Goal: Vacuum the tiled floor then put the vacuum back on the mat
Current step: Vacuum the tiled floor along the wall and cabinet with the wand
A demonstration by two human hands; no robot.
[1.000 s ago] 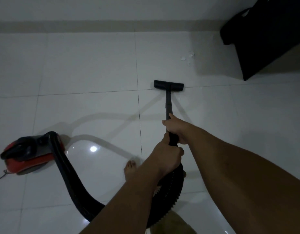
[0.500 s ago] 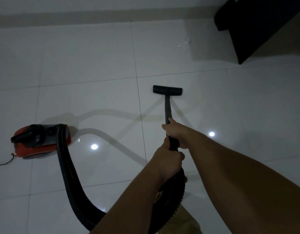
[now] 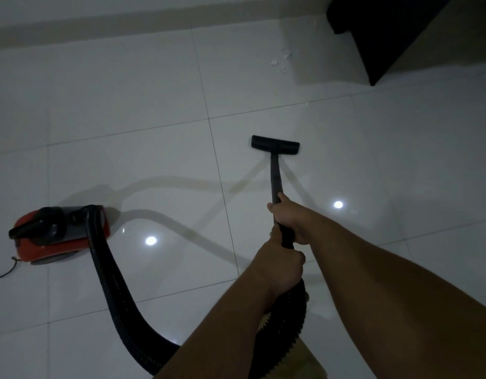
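Wand: black wand (image 3: 275, 177) runs from both hands out to the floor head, tilted down toward the tiles.
Right hand: right hand (image 3: 289, 218) is the farther one along the wand, fingers wrapped tight round it, thumb lying up the shaft.
Left hand: left hand (image 3: 281, 265) sits just behind the right hand, fingers closed round the wand where the hose joins.
Floor head: flat black floor head (image 3: 275, 145) is at the wand's far end, resting on the white tiled floor (image 3: 127, 86), just right of a grout line.
Hose: ribbed black hose (image 3: 113, 285) loops from under the left hand, down below the forearms, then up to the vacuum body.
Vacuum body: red and black vacuum body (image 3: 58, 232) stands on the tiles well to the left of the wand; a thin cord (image 3: 7, 270) trails from its left end.
Debris: small white scraps (image 3: 281, 59) lie on the tiles well beyond the floor head, near the wall.
Dark furniture: black furniture (image 3: 386, 31) stands beyond the floor head and to its right, close to the scraps.
Mat: cannot tell where it is.
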